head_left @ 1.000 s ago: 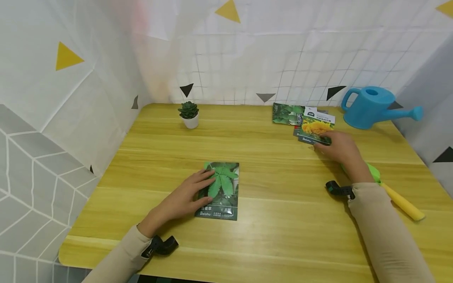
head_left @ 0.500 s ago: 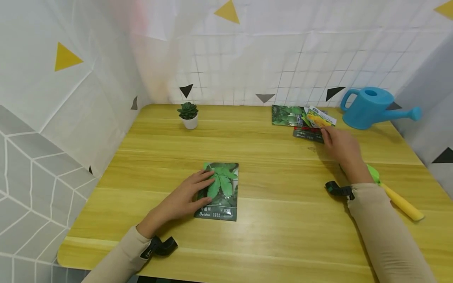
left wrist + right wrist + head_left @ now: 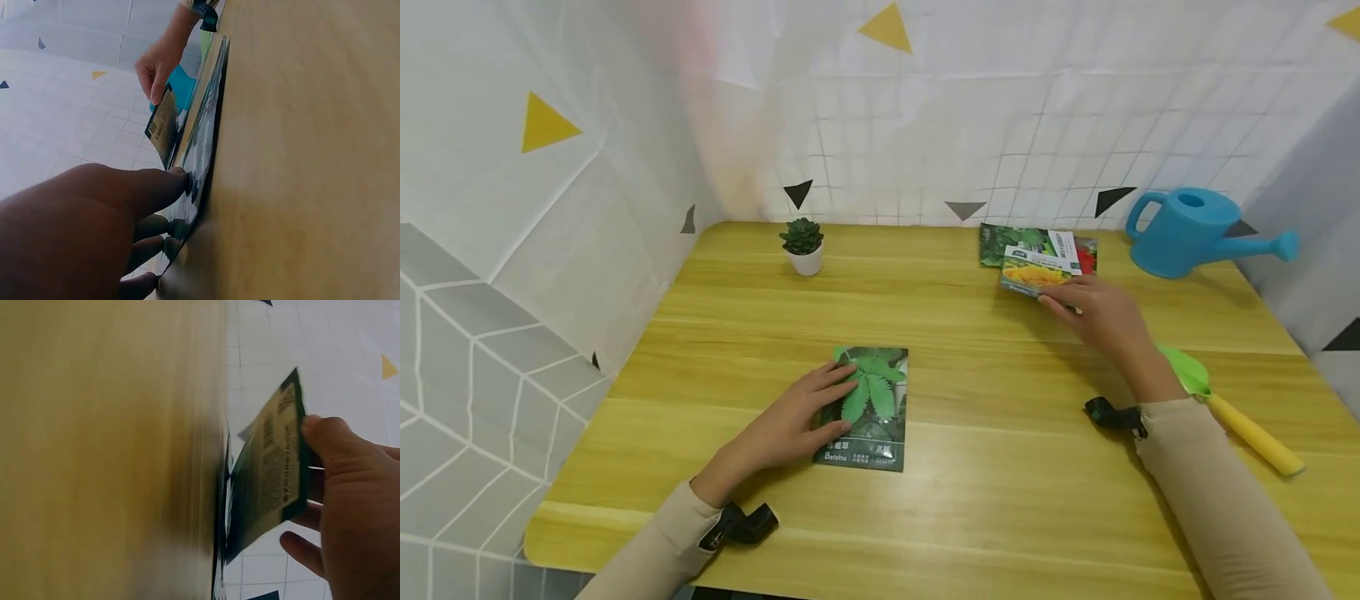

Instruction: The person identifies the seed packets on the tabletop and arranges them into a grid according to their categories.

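Note:
My right hand [image 3: 1101,317] pinches the near edge of a seed packet with yellow flowers [image 3: 1033,271], tilted with that edge raised off the table. Its printed back [image 3: 272,456] shows in the right wrist view. Under and behind it lie other seed packets [image 3: 1000,242], one with green leaves and one with a red flower, partly covered. My left hand [image 3: 797,417] rests with spread fingers on the left side of a larger seed packet with a green leaf [image 3: 876,408], which lies flat on the table.
A blue watering can [image 3: 1187,233] stands at the back right. A trowel with a green blade and yellow handle [image 3: 1258,435] lies beside the right forearm. A small potted succulent [image 3: 803,246] stands at the back left. White patterned sheeting [image 3: 910,125] rises behind the wooden table [image 3: 970,517].
My right hand has taken hold of the yellow-flower packet, lifted its near edge and shifted it left, baring the red-flower packet on the right. My left hand stays on the green-leaf packet.

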Tool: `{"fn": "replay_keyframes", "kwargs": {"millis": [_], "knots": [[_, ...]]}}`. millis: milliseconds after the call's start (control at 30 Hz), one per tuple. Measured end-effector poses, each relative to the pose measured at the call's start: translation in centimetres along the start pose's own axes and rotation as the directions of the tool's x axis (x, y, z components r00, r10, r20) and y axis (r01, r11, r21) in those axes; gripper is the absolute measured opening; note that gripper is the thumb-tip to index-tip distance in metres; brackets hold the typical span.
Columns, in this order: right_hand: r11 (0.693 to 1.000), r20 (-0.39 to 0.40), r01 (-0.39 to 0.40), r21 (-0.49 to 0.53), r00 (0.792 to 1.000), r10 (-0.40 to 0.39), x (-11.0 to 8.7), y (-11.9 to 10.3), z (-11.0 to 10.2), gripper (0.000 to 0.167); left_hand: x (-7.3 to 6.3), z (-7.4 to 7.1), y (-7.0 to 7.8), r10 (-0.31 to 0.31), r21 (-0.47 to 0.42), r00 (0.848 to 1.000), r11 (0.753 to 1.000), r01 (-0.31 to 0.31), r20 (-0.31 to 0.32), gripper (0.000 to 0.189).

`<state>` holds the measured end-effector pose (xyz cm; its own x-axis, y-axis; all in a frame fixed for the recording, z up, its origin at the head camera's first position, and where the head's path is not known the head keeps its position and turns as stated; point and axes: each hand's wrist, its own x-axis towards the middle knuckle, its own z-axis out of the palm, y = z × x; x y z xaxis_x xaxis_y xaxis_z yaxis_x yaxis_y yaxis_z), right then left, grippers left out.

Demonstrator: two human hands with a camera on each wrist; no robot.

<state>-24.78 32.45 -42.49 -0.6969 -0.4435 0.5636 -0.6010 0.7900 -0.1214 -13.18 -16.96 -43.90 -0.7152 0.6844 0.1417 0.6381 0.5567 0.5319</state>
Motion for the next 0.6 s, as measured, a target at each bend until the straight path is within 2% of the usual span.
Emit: {"fn": "replay_keyframes", "kwargs": {"millis": [133, 233, 367, 600], "knots": [[0.997, 0.07, 0.071, 0.028, 0.995, -0.073, 0.0, -0.9, 0.2, 0.028, 0.1, 0.0, 0.0, 0.012, 0.004, 1.0, 1.0, -0.012, 0.008, 0.063], [0.994, 0.082, 0.103, 0.039, 0.991, -0.106, -0.5, -1.1, 0.3, 0.03, 0.1, 0.1, 0.1, 0.021, 0.005, 1.0, 1.0, -0.021, 0.012, 0.062], [0.994, 0.102, 0.093, 0.053, 0.99, -0.098, -0.8, -1.2, 0.6, 0.03, 0.1, 0.1, 0.1, 0.017, 0.006, 1.0, 1.0, -0.017, 0.008, 0.062], [0.996, 0.22, 0.04, 0.078, 0.974, -0.056, -0.2, -1.5, 0.8, 0.031, -0.1, -0.2, 0.0, 0.007, 0.017, 1.0, 1.0, -0.007, 0.016, 0.062]]}}
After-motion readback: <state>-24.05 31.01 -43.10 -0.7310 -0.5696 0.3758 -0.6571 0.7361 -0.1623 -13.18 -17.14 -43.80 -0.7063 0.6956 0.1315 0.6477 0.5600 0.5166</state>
